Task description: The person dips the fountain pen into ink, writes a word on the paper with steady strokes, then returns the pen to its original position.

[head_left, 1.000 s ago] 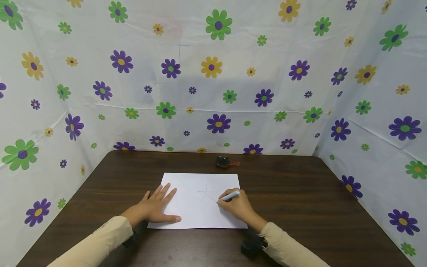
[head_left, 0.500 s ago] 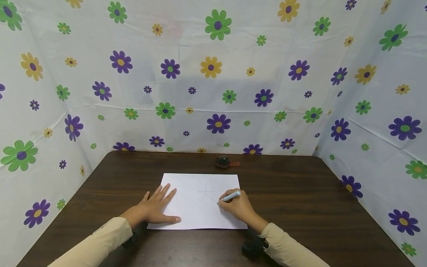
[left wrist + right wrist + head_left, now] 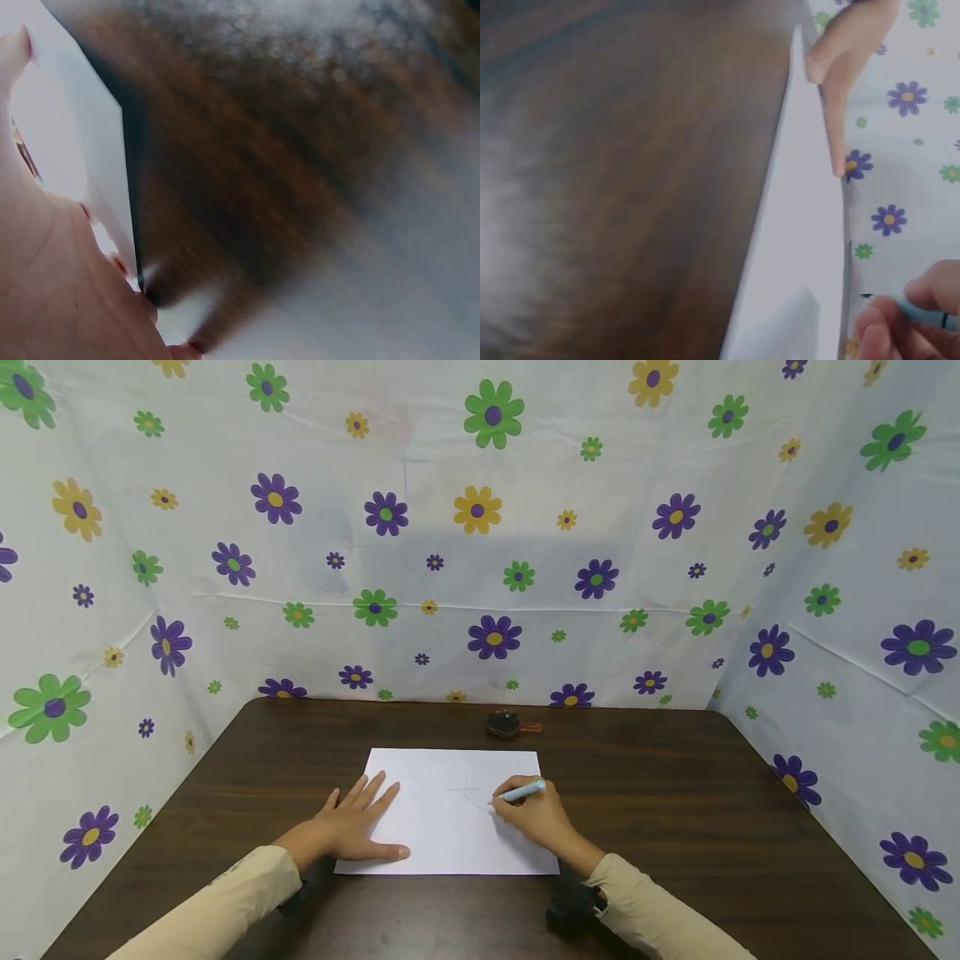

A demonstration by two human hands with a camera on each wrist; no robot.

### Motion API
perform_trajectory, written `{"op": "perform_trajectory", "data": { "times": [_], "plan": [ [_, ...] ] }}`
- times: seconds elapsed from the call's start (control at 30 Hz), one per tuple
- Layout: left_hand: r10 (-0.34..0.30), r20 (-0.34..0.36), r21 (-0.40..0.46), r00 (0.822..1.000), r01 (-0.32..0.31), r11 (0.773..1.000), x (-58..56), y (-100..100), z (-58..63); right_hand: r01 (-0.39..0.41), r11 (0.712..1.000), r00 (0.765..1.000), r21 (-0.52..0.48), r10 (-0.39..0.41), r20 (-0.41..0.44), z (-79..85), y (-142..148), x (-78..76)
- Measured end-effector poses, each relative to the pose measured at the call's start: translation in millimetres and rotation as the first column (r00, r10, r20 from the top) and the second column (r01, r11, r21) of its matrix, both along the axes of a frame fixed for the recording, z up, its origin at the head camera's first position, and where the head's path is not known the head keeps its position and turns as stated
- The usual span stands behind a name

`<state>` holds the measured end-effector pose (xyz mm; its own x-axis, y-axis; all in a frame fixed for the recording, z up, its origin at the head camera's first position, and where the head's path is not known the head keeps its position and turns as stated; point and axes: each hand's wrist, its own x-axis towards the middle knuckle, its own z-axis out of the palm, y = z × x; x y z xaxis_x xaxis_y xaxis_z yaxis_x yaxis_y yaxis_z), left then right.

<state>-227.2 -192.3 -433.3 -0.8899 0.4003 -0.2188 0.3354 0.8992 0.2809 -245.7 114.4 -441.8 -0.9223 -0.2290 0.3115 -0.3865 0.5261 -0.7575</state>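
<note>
A white sheet of paper [image 3: 442,843] lies on the dark wooden table, carrying thin, faint lines: a cross and a few slanting strokes below it. My left hand [image 3: 348,831] rests on the sheet's left side, fingers spread and thumb stretched along the near edge. Over the right half, my right hand [image 3: 538,814] pinches a light blue pen [image 3: 522,791] between thumb and fingers. The pen slants, its tip near the end of a drawn line; whether it touches the paper I cannot tell. In the right wrist view the pen [image 3: 922,313] shows a dark tip.
A small dark, rounded object with a reddish-brown tail [image 3: 504,722] sits near the table's far edge. White fabric with printed flowers [image 3: 420,543] hangs behind and on both sides. The brown table [image 3: 660,810] extends around the sheet.
My right hand and the pen have shifted slightly up and away from me, the pen now lying a little flatter. My left hand stays in place on the paper.
</note>
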Motion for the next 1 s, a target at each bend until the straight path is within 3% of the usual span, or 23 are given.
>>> {"op": "perform_trajectory", "data": {
  "times": [0.13,0.27,0.47,0.63,0.73,1.0],
  "plan": [
    [0.001,-0.001,-0.008,1.000,-0.001,1.000,-0.1,1,2.1,-0.036,0.988,0.998,-0.152,0.044,0.051,6.9,1,-6.2],
    [-0.002,-0.004,-0.002,1.000,0.002,1.000,0.0,2,4.4,-0.058,0.974,0.996,-0.220,0.072,0.058,13.5,7,-14.3],
    [0.000,-0.002,-0.006,1.000,0.000,1.000,1.0,2,2.3,-0.055,0.985,0.998,-0.164,0.056,0.003,34.6,24,-15.6],
    [0.002,0.001,-0.009,1.000,-0.002,1.000,1.2,1,-1.6,-0.035,0.997,0.987,-0.064,0.025,-0.156,25.1,52,-37.5],
    [0.002,0.005,-0.007,1.000,-0.002,1.000,0.5,0,-2.1,0.001,1.000,0.982,-0.028,-0.006,-0.189,21.0,67,-49.1],
    [0.002,0.009,-0.007,1.000,-0.001,1.000,-1.3,1,-1.3,0.060,0.992,0.998,-0.112,-0.060,0.002,22.9,92,-56.7]
  ]
}}
